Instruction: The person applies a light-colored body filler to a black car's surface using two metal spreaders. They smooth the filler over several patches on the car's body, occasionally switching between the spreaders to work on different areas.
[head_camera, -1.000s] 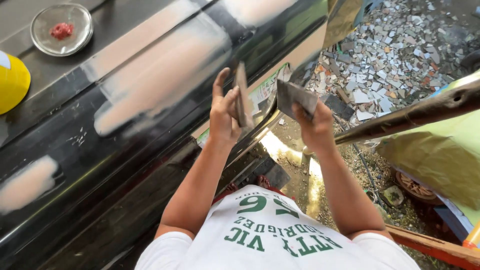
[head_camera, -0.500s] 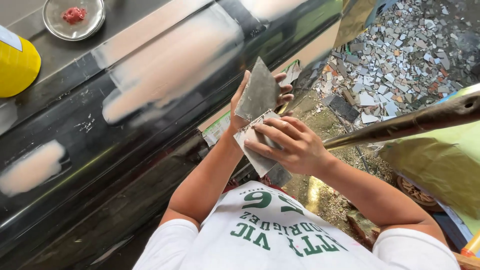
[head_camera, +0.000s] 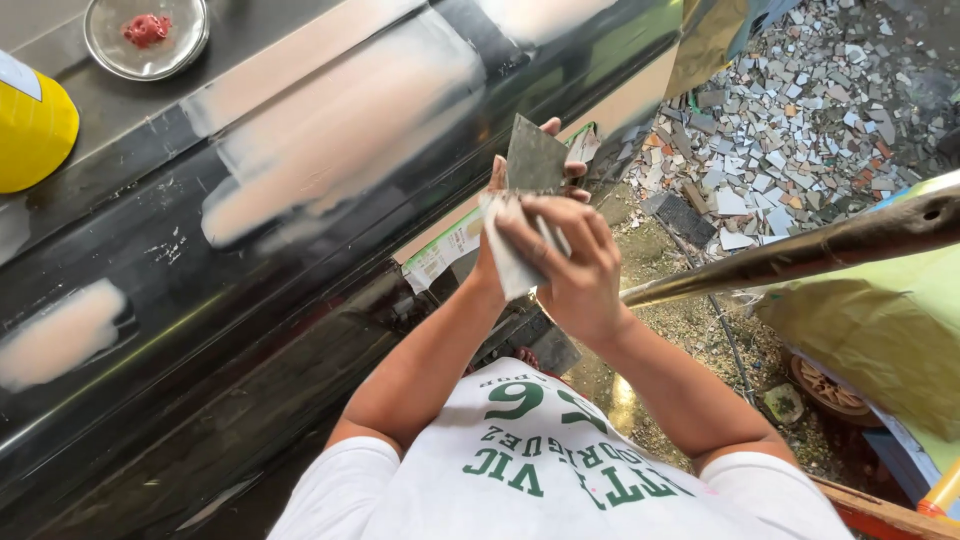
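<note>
My left hand holds a flat grey metal spreader blade upright in front of a glossy black car body panel. My right hand grips a second pale grey blade and presses it against the lower part of the first one. Both hands are together, just off the panel's lower edge. Pale beige filler patches mark the black panel to the left of my hands.
A small metal dish with red paste and a yellow container sit on the panel at the top left. A rusty metal bar crosses at the right. Broken tile rubble covers the ground beyond; a yellowish sheet lies at the right.
My hands were apart, each with a blade; they have come together, and my right hand now lays its blade against the one in my left hand.
</note>
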